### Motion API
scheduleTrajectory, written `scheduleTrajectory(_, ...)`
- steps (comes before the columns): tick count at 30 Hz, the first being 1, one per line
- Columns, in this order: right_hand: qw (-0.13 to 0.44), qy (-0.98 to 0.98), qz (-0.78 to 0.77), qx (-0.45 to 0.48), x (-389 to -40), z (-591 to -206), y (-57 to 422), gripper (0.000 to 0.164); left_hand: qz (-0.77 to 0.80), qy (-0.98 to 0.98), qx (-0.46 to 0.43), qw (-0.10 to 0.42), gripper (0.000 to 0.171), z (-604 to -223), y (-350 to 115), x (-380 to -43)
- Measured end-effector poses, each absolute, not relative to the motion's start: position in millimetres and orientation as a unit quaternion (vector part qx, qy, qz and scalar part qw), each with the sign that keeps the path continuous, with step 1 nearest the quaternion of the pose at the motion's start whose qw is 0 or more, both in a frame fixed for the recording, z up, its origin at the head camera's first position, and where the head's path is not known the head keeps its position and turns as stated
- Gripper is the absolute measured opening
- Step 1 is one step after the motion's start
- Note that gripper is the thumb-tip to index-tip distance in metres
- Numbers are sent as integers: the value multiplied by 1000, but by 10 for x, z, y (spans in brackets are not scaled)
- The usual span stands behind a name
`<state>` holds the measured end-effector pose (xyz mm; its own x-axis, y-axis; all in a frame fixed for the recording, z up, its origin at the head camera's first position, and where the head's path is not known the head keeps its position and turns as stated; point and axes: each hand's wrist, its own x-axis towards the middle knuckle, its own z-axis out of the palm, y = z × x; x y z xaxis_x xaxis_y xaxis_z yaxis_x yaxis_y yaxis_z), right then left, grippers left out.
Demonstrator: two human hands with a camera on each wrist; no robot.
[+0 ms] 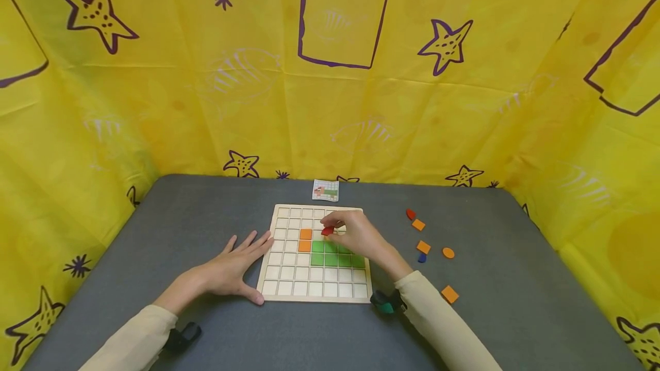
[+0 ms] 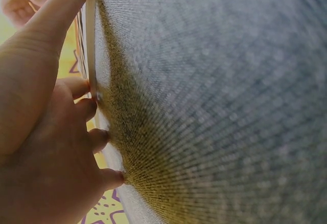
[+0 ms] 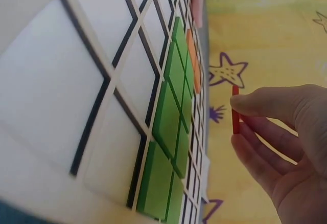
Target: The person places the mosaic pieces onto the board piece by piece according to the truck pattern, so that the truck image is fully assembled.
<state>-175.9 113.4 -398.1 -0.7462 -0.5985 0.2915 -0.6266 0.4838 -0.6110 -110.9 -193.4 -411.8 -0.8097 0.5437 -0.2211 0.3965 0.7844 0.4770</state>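
Observation:
A wooden grid board (image 1: 286, 273) lies on the table with green square tiles (image 1: 330, 253) and two orange square tiles (image 1: 305, 240) set in its cells. My right hand (image 1: 361, 237) is above the board, pinching a red tile (image 1: 327, 231) between thumb and fingers. In the right wrist view that red tile (image 3: 235, 110) appears edge-on, apart from the grid. My left hand (image 1: 229, 268) touches the board's left edge with spread fingers and thumb. From the left wrist view, the left hand (image 2: 56, 127) has its fingertips along the board's side.
A small picture card (image 1: 326, 190) lies behind the board. To the right are scattered loose pieces: a red one (image 1: 410, 213), several orange squares (image 1: 450, 294), an orange round piece (image 1: 448, 253) and a blue piece (image 1: 422, 258). Yellow patterned cloth (image 1: 330, 102) hangs around the table.

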Motion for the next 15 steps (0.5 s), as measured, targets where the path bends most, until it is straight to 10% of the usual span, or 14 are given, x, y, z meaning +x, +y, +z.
scheduleTrajectory(15, -43, -869, 356, 342, -1908, -3982, 825, 32, 205, 929, 261, 166, 125, -4116, -1934, -1101)
